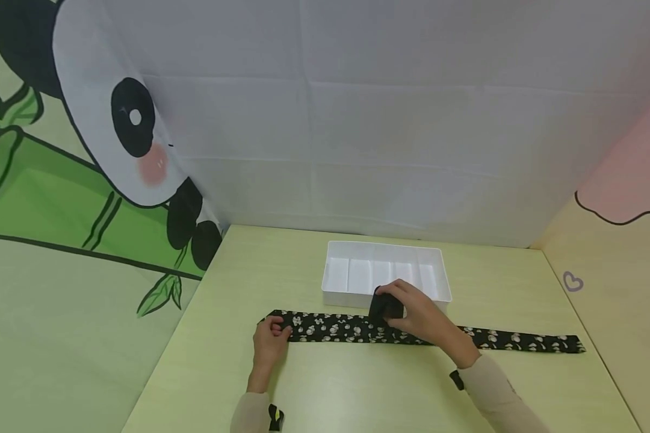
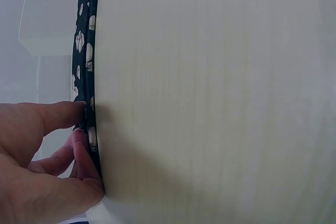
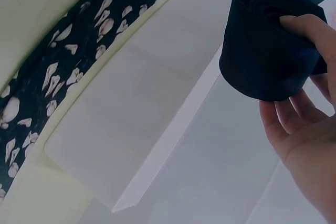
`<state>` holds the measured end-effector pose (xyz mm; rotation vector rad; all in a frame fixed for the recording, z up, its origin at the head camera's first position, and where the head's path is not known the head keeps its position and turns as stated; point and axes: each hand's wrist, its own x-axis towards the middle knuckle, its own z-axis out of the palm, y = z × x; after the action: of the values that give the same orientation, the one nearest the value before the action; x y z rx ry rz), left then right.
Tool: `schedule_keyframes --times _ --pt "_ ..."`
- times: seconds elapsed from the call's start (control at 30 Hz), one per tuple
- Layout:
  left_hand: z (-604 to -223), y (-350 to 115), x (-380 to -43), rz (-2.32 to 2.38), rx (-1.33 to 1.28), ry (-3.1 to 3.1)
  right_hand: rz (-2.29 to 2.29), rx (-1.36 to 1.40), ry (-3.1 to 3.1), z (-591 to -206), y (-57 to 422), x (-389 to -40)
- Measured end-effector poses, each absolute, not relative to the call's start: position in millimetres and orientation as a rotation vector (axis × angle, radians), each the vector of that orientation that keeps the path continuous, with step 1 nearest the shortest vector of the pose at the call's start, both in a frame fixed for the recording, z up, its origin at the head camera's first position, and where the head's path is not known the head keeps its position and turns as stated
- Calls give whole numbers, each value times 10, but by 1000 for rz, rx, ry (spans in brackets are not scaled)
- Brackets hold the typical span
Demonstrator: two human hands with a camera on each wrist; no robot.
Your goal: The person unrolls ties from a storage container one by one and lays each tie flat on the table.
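From the pinching left hand (image 1: 269, 345), patterned cloth (image 1: 327, 328) runs past the right hand (image 1: 422, 316) gripping a dark roll (image 3: 262, 51).

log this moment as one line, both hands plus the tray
left hand: on left end of floral strip | right hand: holds dark roll | white tray: beyond strip

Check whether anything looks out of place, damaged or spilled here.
Nothing stands out: the patterned strip lies flat and nearly straight, the dark roll in the right hand looks neatly wound, and the tray sits upright. No spill or damage shows.
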<state>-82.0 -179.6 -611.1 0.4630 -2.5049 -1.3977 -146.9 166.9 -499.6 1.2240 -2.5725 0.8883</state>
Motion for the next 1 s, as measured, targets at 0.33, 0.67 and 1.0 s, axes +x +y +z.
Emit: schedule_keyframes --times 0.33,0.67,1.0 --pt "-6132 -1803 -838 -1402 479 -2506 861 1273 -2593 -5020 1528 -1397" --pt "-6134 -1799 -840 -1403 473 -2512 845 1289 -2651 -5031 1378 -1356" --pt "-6143 -1805 -838 -1412 459 -2490 797 1319 -2668 -5046 1228 -1316"
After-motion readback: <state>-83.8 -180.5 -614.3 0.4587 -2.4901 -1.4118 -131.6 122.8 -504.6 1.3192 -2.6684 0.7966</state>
